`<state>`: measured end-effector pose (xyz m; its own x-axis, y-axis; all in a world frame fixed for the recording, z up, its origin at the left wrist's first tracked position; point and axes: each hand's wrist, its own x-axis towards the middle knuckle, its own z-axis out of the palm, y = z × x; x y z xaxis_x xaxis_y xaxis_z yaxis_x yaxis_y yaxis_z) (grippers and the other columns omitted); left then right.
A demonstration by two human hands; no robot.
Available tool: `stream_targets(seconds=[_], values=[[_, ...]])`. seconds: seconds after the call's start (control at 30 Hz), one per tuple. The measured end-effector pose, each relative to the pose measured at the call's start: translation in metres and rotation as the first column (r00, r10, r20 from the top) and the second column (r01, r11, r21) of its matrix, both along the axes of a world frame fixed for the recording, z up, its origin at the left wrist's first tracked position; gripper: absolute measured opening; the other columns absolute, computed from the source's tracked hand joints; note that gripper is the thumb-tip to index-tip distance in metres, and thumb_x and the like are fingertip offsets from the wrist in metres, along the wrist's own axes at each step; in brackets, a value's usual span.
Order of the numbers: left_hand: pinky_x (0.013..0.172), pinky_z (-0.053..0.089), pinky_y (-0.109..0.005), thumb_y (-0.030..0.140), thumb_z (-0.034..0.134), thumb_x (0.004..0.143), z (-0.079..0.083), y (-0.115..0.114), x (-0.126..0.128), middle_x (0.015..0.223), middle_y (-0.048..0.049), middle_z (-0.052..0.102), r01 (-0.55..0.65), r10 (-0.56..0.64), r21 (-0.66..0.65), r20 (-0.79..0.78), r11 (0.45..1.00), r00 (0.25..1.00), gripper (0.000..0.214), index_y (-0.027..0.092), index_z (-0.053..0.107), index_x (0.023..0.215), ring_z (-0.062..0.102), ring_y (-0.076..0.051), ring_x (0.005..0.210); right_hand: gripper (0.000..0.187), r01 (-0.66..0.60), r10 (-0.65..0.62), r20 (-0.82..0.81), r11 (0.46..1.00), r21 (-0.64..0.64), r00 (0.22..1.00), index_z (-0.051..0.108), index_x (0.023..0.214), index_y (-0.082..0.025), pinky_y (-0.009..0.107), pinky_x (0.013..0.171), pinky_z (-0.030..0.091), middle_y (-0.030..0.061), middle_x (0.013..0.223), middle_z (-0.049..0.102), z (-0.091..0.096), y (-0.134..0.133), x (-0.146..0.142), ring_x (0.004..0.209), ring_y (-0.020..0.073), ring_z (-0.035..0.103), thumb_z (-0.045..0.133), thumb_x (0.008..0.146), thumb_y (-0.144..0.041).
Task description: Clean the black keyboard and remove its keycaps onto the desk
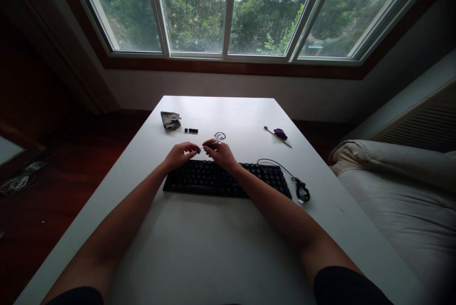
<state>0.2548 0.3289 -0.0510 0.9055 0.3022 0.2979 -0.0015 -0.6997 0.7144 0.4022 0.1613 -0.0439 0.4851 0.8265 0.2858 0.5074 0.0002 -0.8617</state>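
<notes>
A black keyboard point(228, 179) lies across the middle of the white table point(199, 248). Both my hands hover just beyond its far edge, fingertips nearly meeting. My left hand point(180, 154) is pinched on a small black piece, seemingly a keycap point(198, 151). My right hand point(221, 152) is closed on a thin wire tool point(210, 145) that points toward that piece. A short row of loose black keycaps point(191, 130) sits farther back, and a wire-ring object point(220, 136) lies just beyond my right hand.
A crumpled grey cloth point(170, 120) lies at the back left of the table. A brush with a purple part point(279, 134) rests at the back right. The keyboard's coiled cable point(298, 186) lies at its right end. A sofa point(399, 191) stands on the right, windows behind.
</notes>
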Motion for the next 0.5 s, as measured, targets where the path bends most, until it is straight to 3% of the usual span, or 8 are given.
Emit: stream_targets(seconds=[0.1, 0.3, 0.5], values=[[0.085, 0.053, -0.036, 0.038, 0.059, 0.088, -0.002, 0.002, 0.001, 0.103, -0.0051, 0.073, -0.031, 0.031, -0.023, 0.02, 0.999, 0.999, 0.029, 0.022, 0.071, 0.109, 0.067, -0.02, 0.093, 0.027, -0.05, 0.053, -0.086, 0.998, 0.036, 0.995, 0.069, 0.107, -0.022, 0.025, 0.067, 0.055, 0.0017, 0.084, 0.07, 0.002, 0.0, 0.0, 0.071, 0.0134, 0.066, 0.061, 0.089, -0.041], [0.085, 0.054, -0.036, 0.037, 0.058, 0.088, -0.003, 0.006, -0.001, 0.1, -0.0048, 0.073, -0.132, 0.132, -0.014, 0.051, 0.991, 0.99, 0.028, 0.021, 0.068, 0.109, 0.068, -0.019, 0.088, 0.033, -0.129, 0.118, -0.319, 0.992, -0.011, 0.94, 0.069, 0.098, -0.016, 0.022, 0.056, 0.056, 0.0056, 0.081, 0.07, 0.01, 0.0, 0.009, 0.066, 0.013, 0.067, 0.056, 0.092, -0.045], [0.081, 0.054, -0.035, 0.033, 0.055, 0.089, 0.003, -0.001, -0.002, 0.105, -0.0052, 0.072, -0.188, 0.181, 0.065, 0.107, 0.98, 0.978, 0.026, 0.022, 0.066, 0.111, 0.067, -0.019, 0.085, 0.018, -0.184, 0.112, -0.317, 0.961, -0.207, 0.942, 0.069, 0.099, -0.016, 0.02, 0.052, 0.052, 0.0064, 0.082, 0.074, 0.011, 0.0, 0.02, 0.062, 0.013, 0.068, 0.064, 0.088, -0.029]])
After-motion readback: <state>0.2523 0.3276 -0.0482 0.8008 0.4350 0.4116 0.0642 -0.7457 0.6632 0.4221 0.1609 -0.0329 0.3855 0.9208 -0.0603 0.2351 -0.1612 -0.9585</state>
